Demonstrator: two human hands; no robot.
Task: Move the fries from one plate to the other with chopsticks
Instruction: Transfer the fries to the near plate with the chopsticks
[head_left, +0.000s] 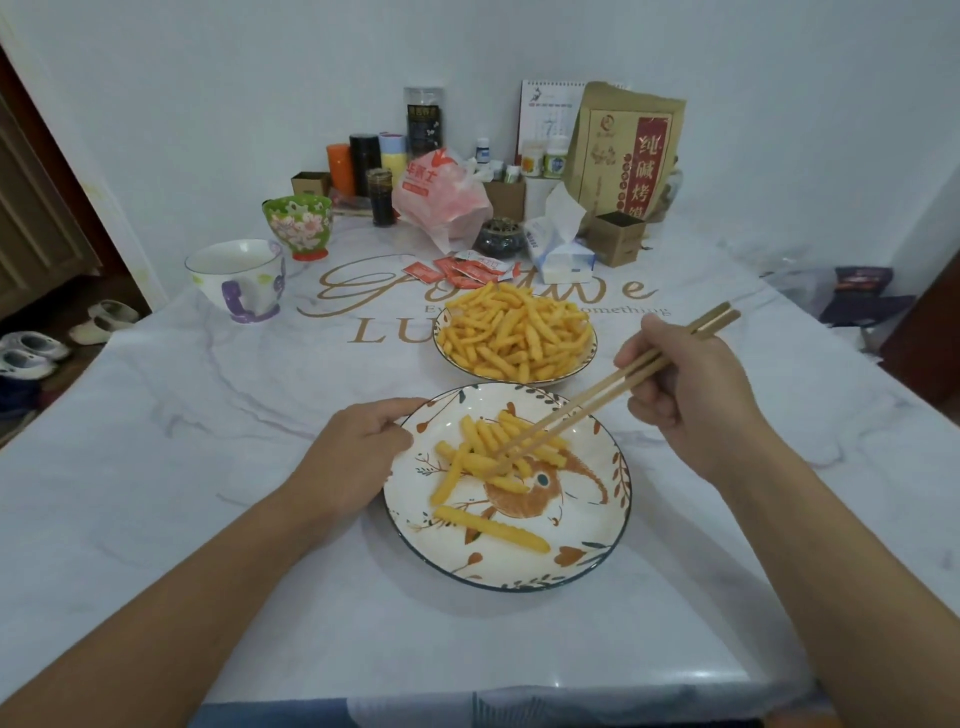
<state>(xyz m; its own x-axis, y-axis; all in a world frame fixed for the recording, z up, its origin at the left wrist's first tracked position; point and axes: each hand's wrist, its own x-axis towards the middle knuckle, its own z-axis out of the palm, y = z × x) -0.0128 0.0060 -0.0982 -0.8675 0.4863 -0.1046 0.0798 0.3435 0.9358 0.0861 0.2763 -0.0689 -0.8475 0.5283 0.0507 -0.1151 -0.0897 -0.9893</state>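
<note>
R hand (691, 384), right of centre, grips chopsticks (613, 387); long axis runs upper right to lower left, tips down among fries (491, 457) on near plate (597, 551), centre frame. Whether tips pinch fry: can't tell. L hand (358, 447) holds near plate's left rim, fingers curled on edge. Far plate (589, 358), heaped w/ fries, lies just above near plate, up-frame from tips, nearer R hand. Both on worktop (208, 467).

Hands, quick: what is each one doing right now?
Left hand: grips the rim of the near plate.
Right hand: holds the chopsticks.
</note>
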